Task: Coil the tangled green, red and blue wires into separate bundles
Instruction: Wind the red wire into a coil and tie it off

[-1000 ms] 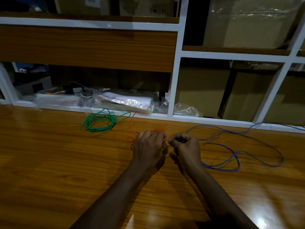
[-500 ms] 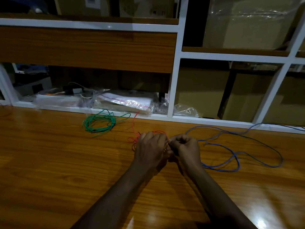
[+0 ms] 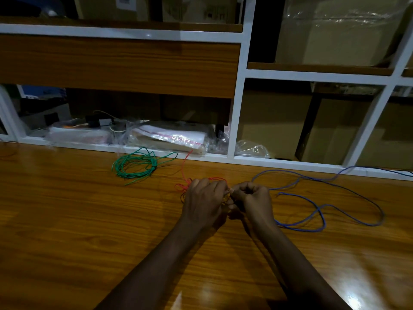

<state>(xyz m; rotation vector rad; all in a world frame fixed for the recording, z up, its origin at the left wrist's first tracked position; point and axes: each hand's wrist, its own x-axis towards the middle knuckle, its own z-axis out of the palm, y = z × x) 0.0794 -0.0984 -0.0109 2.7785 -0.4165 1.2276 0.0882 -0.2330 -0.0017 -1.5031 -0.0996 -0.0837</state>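
Note:
A green wire (image 3: 134, 165) lies coiled in a bundle on the wooden table (image 3: 67, 220), back left of my hands. The red wire (image 3: 183, 173) runs from the shelf edge down to a small bunch of loops under my left hand (image 3: 204, 202), whose curled fingers hold that bunch. My right hand (image 3: 253, 201) sits right beside it, fingers curled, pinching the red wire where the two hands meet. The blue wire (image 3: 321, 213) sprawls in loose loops on the table to the right, apart from both hands.
A white-framed shelf unit (image 3: 237, 121) rises along the table's back edge. Clear plastic bags (image 3: 174, 138) and small devices lie in its lowest opening, cardboard boxes (image 3: 330, 130) behind the right panes. The blue wire trails off right along the frame.
Both hands stay together over the red bunch with only small finger movements. The red strand toward the shelf now stands straighter and longer. Green and blue wires have not moved.

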